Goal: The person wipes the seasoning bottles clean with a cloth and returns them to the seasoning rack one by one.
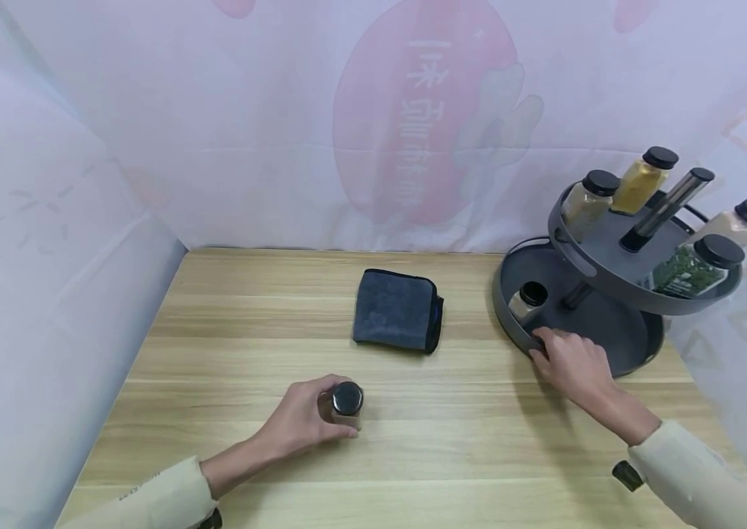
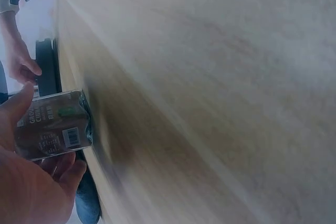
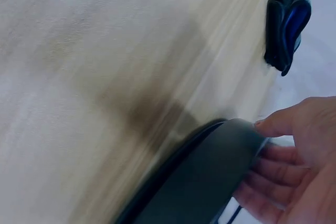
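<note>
My left hand point(image 1: 300, 417) grips a spice jar point(image 1: 347, 400) with a black lid, over the front middle of the table. In the left wrist view, the clear jar point(image 2: 52, 124) shows brown powder and a label with a barcode, partly readable as "ground"; thumb and fingers wrap its sides. On the right, a dark grey two-tier round rack stands on the table. My right hand point(image 1: 574, 364) pinches the front rim of its lower tray point(image 1: 618, 342). The right wrist view has the thumb on one face of the tray wall point(image 3: 205, 169) and the fingers behind it.
One small black-lidded jar point(image 1: 527, 303) stands in the lower tray. Several spice jars, including a yellow one point(image 1: 640, 184) and a green one point(image 1: 693, 268), stand on the upper tray point(image 1: 611, 246). A folded grey cloth point(image 1: 394, 308) lies mid-table. White printed sheets point(image 1: 247, 147) hang behind.
</note>
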Motion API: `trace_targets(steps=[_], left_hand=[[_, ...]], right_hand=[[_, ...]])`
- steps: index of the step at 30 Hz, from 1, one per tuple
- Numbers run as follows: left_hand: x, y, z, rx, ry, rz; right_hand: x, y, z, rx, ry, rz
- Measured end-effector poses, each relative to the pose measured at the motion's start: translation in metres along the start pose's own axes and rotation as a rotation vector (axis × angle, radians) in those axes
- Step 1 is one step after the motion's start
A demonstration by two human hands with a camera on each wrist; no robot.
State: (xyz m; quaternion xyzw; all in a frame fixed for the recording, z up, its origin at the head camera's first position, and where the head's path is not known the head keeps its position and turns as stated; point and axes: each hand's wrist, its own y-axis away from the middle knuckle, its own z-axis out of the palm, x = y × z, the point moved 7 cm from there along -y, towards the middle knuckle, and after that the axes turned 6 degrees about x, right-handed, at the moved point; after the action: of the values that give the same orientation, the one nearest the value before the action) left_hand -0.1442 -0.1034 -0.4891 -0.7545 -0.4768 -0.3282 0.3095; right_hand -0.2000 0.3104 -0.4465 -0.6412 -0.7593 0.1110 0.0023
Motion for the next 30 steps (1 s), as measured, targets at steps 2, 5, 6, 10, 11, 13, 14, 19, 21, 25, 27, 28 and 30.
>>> trace_targets(steps=[2, 5, 6, 10, 11, 13, 14, 19, 21, 25, 27, 28, 30], left_hand=[[0.0, 0.0, 0.0, 0.005, 0.01, -0.001], [-0.002, -0.001, 0.002, 0.002, 0.023, -0.005], [-0.003, -0.001, 0.003, -0.001, 0.027, -0.012], [-0.007, 0.0, 0.005, -0.004, 0.039, -0.028], [-0.007, 0.0, 0.005, -0.003, 0.04, -0.027], [-0.008, 0.0, 0.006, 0.0, 0.039, -0.016], [-0.008, 0.001, 0.007, -0.001, 0.035, -0.008], [-0.008, 0.002, 0.009, -0.008, 0.035, 0.014], [-0.008, 0.002, 0.009, -0.002, 0.039, 0.013], [-0.009, 0.002, 0.01, 0.01, 0.055, 0.004], [-0.009, 0.002, 0.01, 0.006, 0.067, -0.004], [-0.01, 0.002, 0.01, 0.004, 0.074, -0.009], [-0.011, 0.002, 0.011, -0.004, 0.085, -0.022]], right_hand=[[-0.004, 0.001, -0.006, 0.036, 0.034, -0.007], [-0.013, 0.003, -0.017, 0.09, 0.078, -0.036], [-0.017, 0.003, -0.02, 0.107, 0.089, -0.053], [-0.037, 0.005, -0.029, 0.15, 0.098, -0.128], [-0.041, 0.006, -0.03, 0.156, 0.091, -0.146], [-0.05, 0.006, -0.031, 0.163, 0.08, -0.183], [-0.054, 0.006, -0.03, 0.163, 0.074, -0.2], [-0.079, 0.0, -0.025, 0.154, 0.035, -0.299], [-0.09, -0.003, -0.024, 0.158, 0.013, -0.343], [-0.115, -0.011, -0.02, 0.171, -0.02, -0.428], [-0.127, -0.015, -0.018, 0.174, -0.027, -0.465], [-0.132, -0.017, -0.016, 0.171, -0.03, -0.479], [-0.143, -0.021, -0.012, 0.154, -0.034, -0.505]])
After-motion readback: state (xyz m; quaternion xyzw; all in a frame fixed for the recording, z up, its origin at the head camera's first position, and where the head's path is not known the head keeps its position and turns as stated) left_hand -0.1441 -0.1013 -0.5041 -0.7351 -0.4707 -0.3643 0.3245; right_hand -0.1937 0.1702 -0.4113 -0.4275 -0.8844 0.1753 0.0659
